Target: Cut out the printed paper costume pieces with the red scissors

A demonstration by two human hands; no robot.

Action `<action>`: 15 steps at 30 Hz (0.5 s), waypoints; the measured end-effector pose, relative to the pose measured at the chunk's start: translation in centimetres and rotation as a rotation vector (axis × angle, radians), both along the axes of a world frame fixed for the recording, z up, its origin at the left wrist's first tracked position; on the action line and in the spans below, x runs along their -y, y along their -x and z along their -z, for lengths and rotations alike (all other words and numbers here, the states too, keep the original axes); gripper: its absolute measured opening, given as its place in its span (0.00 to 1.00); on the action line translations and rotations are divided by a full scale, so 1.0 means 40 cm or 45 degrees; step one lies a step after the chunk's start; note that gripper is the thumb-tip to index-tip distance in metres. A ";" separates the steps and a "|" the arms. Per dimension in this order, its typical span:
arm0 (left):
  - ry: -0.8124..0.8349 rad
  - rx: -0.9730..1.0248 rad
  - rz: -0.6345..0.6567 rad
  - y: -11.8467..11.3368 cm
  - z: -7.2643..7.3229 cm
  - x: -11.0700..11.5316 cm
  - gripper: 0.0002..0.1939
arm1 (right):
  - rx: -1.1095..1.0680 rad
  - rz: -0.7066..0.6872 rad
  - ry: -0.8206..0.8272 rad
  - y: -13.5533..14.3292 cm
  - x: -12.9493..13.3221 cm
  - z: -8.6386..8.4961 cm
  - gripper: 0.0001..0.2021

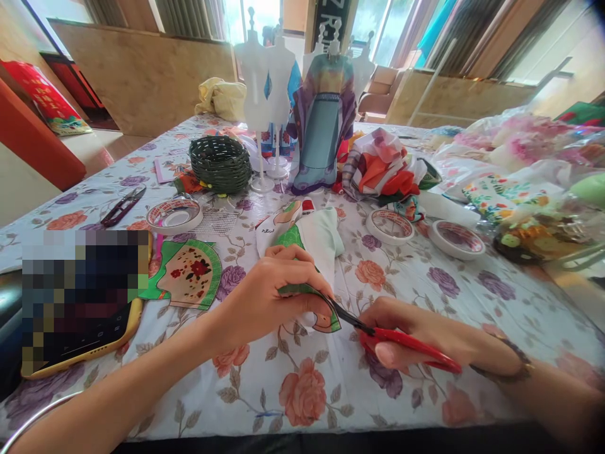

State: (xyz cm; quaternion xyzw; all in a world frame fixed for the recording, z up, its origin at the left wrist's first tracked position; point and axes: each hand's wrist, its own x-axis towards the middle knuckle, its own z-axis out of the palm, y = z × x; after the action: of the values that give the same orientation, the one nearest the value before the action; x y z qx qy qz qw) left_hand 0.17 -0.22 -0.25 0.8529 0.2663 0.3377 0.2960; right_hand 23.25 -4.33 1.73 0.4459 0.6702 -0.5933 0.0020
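My left hand [278,284] pinches a piece of printed fabric [321,233], white on its back with green and tan print showing at the edges. My right hand [401,337] grips red-handled scissors [416,347], and their dark blades reach the fabric's edge beside my left fingertips. Part of the fabric hangs below my left fingers, where a green-edged tan bit shows. Left of my hands lies a cut-out fabric piece [191,277] with a green border and red flowers on tan. My left fingers hide some of the fabric.
A phone [80,302] lies at left, near thread snips [123,205] and a tape roll [174,215]. Two more rolls, one tape roll [390,226] and another tape roll [457,239], lie right. Behind stand a dark woven basket [220,165], white mannequins [255,82] and a dressed mannequin [322,126].
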 end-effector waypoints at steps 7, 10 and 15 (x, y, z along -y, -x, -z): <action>-0.029 -0.018 0.024 -0.001 -0.006 0.000 0.08 | 0.034 0.020 -0.062 -0.001 0.009 0.011 0.35; -0.022 -0.019 0.026 -0.001 -0.007 0.000 0.08 | 0.029 0.017 -0.132 -0.003 0.013 0.015 0.35; 0.005 -0.001 0.029 0.001 -0.008 0.000 0.06 | 0.095 0.007 -0.214 -0.009 0.020 0.019 0.35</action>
State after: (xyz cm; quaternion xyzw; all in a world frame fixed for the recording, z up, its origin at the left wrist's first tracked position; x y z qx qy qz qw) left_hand 0.14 -0.23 0.09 0.8554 0.2573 0.3335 0.3015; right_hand 23.62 -5.12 0.98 0.4683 0.7157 -0.5180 -0.0120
